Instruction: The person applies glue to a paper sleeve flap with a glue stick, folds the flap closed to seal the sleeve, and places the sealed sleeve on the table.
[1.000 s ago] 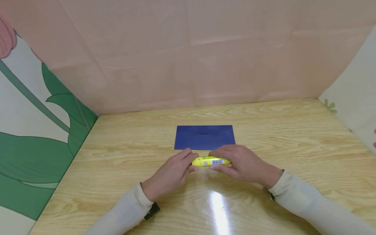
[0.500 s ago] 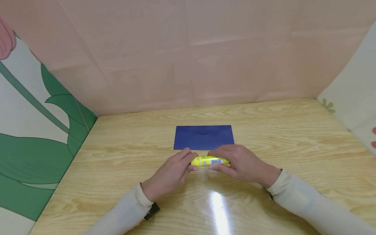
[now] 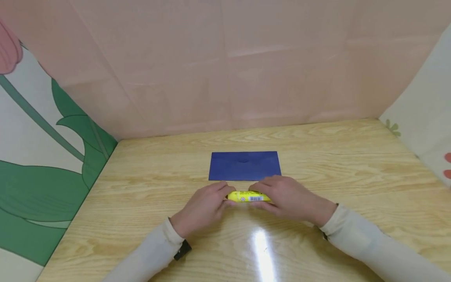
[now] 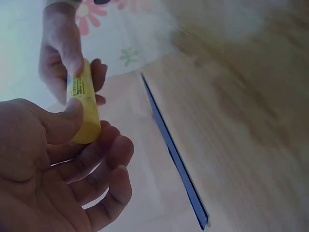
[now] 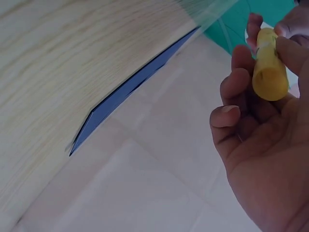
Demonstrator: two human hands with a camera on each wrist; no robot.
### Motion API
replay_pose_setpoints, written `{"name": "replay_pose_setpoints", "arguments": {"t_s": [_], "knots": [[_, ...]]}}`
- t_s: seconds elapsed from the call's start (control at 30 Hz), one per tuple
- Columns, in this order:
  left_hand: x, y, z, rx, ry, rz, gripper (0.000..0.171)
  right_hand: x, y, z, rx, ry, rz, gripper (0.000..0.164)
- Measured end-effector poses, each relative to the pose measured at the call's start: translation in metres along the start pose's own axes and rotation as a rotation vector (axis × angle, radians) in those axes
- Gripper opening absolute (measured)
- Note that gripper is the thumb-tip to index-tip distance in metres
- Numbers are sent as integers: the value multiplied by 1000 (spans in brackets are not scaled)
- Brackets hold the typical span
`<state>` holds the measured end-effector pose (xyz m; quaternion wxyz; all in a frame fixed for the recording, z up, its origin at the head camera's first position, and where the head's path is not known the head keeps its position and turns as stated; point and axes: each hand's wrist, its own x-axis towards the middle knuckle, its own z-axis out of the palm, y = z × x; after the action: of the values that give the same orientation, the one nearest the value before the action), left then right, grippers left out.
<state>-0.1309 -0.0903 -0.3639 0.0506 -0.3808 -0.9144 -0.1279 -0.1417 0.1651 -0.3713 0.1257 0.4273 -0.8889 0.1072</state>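
A yellow glue stick (image 3: 248,196) with a barcode on its label lies crosswise between my two hands, held above the table. My left hand (image 3: 202,205) pinches its left end between thumb and fingers. My right hand (image 3: 290,199) grips the other end, its fingers covering part of the label. In the left wrist view the glue stick (image 4: 84,104) runs from the left thumb to the right hand; the right wrist view shows its round end (image 5: 270,82). Just beyond the hands, a blue envelope (image 3: 244,166) lies flat, its flap side up.
The wood-grain table (image 3: 158,164) extends around the hands. A pink sheet (image 3: 225,66) hangs along its back edge. Printed panels with leaves (image 3: 38,188) and small flowers (image 3: 419,102) stand at the left and right sides. A dark device (image 3: 182,250) sits under the left wrist.
Both hands have shifted slightly left and down with the glue stick, which has turned a little. They keep hold of it at both ends. The envelope lies as before.
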Motion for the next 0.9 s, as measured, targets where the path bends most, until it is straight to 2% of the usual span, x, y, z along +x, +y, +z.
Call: {"name": "replay_pose_setpoints", "arguments": {"t_s": [0.3,0.47,0.6,0.77,0.83,0.9], "knots": [[8,-12,2,-28,-10,-17,30,1,2,-3,33,1,39,37],[13,-18,0,-58,-54,-47,36,1,5,-3,24,32,14,33],[15,-25,-1,-55,-147,-136,51,-1,10,-3,-10,62,13,29],[13,-31,2,-13,-353,-269,69,-2,13,-1,-27,80,21,24],[12,-31,3,18,-410,-294,72,-2,14,-1,-31,94,24,23],[11,-30,4,49,-433,-297,72,-2,15,0,-37,109,34,23]]}}
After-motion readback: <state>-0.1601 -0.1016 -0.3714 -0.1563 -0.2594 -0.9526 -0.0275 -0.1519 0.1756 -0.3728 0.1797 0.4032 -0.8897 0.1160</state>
